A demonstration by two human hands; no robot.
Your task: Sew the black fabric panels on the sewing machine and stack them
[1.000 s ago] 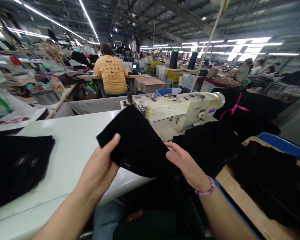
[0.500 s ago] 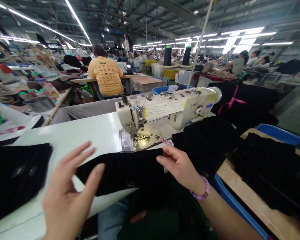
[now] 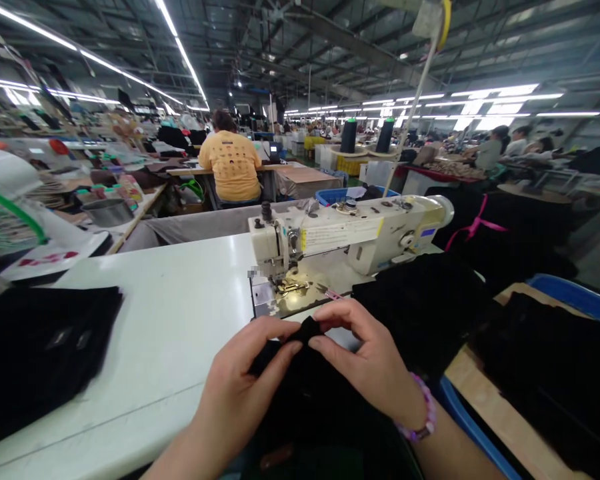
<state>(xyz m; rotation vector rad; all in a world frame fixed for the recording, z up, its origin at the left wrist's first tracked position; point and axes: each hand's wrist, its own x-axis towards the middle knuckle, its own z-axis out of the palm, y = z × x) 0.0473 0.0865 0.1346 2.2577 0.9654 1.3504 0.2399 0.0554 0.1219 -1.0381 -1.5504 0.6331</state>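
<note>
Low in view, the left hand [image 3: 245,370] and right hand [image 3: 367,343] pinch a black fabric piece [image 3: 309,331] between thumbs and fingers, near the front edge of the white surface [image 3: 180,320]. Its folded tip points up and away, toward the sewing machine [image 3: 340,235]; the rest drops into darkness below, hiding its long axis. Pink-handled snips [image 3: 333,294] lie just beyond the right hand. Farther off, a person in a yellow shirt [image 3: 231,167] sits, back turned.

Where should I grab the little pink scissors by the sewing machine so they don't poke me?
Best by the pink handle, I think, coming from the right, near the right hand: that end points right, while the metal blades point left.
</note>
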